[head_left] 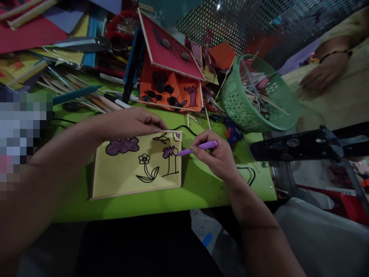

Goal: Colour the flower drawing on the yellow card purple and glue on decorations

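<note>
A yellow sheet (115, 177) edged with thin wooden sticks lies on the green table. Black outlines on it show a flower, a bird, a tree and a cloud; the cloud (122, 146) and part of the treetop are coloured purple. My right hand (215, 154) grips a purple marker (201, 147), its tip touching the sheet at the right side of the treetop. My left hand (141, 122) rests over the sheet's top edge with its fingers stretched out, holding nothing.
Behind the sheet stand an orange picture (190, 84) and a pink framed panel (170, 46). A green basket (245, 104) of scraps is at the right, beside a glue gun (232, 130). Scissors (86, 43), sticks and pens crowd the left. Another person's hand (325, 71) is at the upper right.
</note>
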Demonstrator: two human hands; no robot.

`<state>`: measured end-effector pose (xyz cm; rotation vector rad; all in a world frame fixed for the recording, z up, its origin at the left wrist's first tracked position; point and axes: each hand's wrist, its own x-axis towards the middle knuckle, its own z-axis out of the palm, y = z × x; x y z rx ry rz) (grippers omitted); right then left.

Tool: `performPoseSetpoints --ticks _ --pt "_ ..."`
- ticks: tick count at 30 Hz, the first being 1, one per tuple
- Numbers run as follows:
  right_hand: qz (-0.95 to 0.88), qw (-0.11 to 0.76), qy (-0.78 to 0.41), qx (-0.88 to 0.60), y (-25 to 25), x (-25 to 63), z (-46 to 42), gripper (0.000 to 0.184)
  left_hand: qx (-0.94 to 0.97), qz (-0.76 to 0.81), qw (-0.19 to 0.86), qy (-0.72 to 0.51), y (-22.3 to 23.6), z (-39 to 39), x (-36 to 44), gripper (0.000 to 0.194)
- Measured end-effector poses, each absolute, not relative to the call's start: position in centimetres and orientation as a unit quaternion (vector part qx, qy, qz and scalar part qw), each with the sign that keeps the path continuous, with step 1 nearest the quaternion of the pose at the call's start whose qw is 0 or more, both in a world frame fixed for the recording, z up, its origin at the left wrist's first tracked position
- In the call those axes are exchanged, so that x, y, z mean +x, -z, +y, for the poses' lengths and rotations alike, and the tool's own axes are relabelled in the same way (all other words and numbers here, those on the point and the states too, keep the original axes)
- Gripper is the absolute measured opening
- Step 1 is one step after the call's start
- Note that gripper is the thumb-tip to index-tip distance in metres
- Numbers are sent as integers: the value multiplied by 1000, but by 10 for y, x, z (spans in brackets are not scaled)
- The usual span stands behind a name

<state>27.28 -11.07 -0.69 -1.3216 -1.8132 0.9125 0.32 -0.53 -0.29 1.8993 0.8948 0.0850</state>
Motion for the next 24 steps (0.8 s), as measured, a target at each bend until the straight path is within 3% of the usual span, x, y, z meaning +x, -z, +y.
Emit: performPoseSetpoints --ticks 24 --pt "-699 381 -302 -524 7 272 -111 9 788 369 493 -31 11 0 2 49"
